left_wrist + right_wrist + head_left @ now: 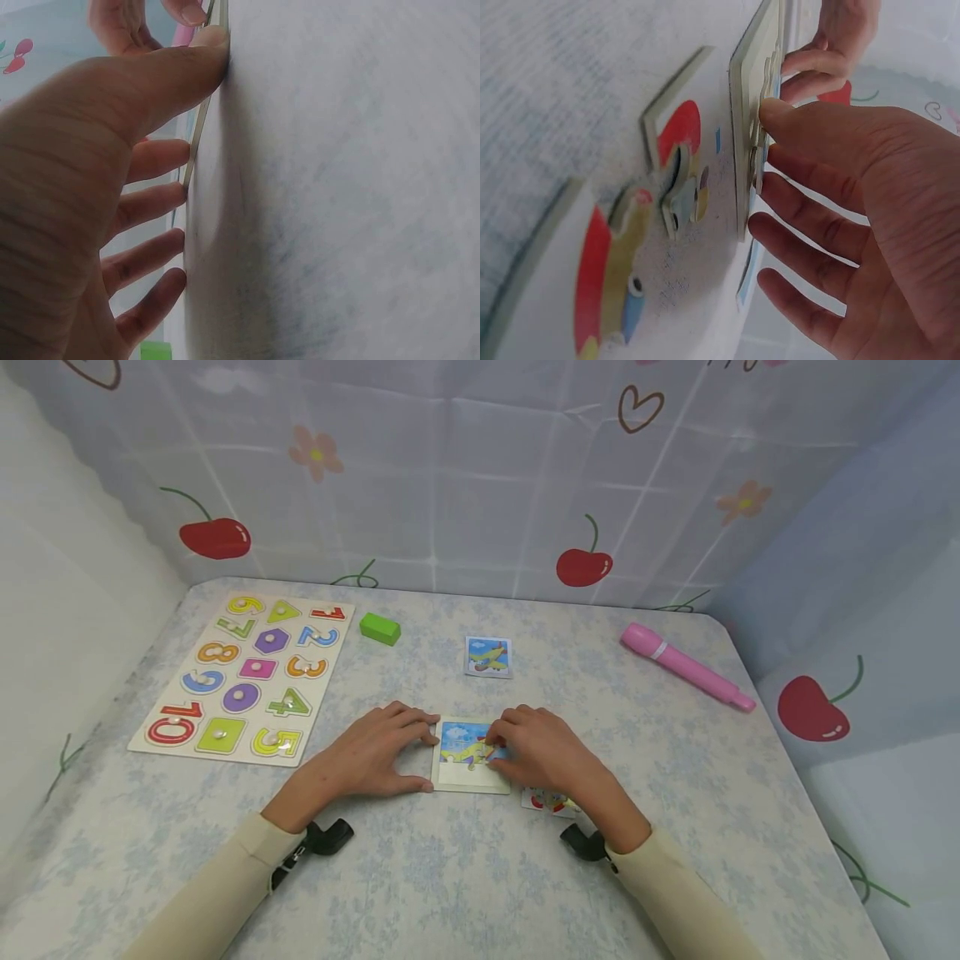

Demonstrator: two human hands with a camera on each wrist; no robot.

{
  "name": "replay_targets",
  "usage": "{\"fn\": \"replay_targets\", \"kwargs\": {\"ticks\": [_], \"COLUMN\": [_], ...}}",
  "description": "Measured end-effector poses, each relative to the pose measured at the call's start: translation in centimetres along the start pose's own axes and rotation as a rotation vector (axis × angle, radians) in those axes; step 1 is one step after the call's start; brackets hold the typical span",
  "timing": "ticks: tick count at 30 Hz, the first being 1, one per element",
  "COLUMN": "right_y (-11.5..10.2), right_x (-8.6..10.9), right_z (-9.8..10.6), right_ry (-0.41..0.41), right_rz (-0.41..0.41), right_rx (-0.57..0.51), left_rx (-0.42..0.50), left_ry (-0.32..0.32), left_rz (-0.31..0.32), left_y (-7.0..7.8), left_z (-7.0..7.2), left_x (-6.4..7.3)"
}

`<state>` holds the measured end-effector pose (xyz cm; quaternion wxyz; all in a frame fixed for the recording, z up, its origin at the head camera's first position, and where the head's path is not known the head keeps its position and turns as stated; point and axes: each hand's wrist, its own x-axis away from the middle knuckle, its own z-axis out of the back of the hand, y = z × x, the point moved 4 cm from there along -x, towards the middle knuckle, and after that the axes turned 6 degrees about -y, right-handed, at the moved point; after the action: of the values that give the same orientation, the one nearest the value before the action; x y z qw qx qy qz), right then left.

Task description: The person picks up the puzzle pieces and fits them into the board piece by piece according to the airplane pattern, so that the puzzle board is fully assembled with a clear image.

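In the head view a small puzzle board (pixel 471 783) lies on the table, its upper part filled with pieces showing blue sky and a yellow airplane, its lower strip bare. My left hand (pixel 375 752) rests along its left edge, with the thumb (pixel 214 41) at the near corner and extended fingers touching the side. At the board's right side my right hand (pixel 543 750) pinches a puzzle piece (pixel 759 154) between thumb and index finger; the piece is partly covered by them. Loose puzzle pieces (pixel 547 800) with red and yellow parts lie beside the board, below the right hand.
Behind the board lies an airplane picture card (pixel 488 657). A number-and-shape board (pixel 243 681) takes up the left side, with a green block (pixel 380 628) next to it. A pink pen-like stick (pixel 686 668) lies at the right. A printed curtain (pixel 450 485) hangs along the back edge.
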<state>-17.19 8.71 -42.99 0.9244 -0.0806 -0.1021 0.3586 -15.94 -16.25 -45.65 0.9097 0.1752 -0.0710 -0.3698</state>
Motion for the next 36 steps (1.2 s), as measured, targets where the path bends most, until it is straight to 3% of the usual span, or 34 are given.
{"fn": "replay_targets", "kwargs": {"ticks": [36], "right_y": [0.05], "right_x": [-0.46], "right_z": [-0.54], "right_ry": [0.019], "right_rz": [0.014], "right_rx": [-0.023], "left_rx": [0.003], "left_ry": [0.002], "left_rz": [-0.003], "left_y": [0.07], "left_z": [0.08], "left_x": [0.02]}}
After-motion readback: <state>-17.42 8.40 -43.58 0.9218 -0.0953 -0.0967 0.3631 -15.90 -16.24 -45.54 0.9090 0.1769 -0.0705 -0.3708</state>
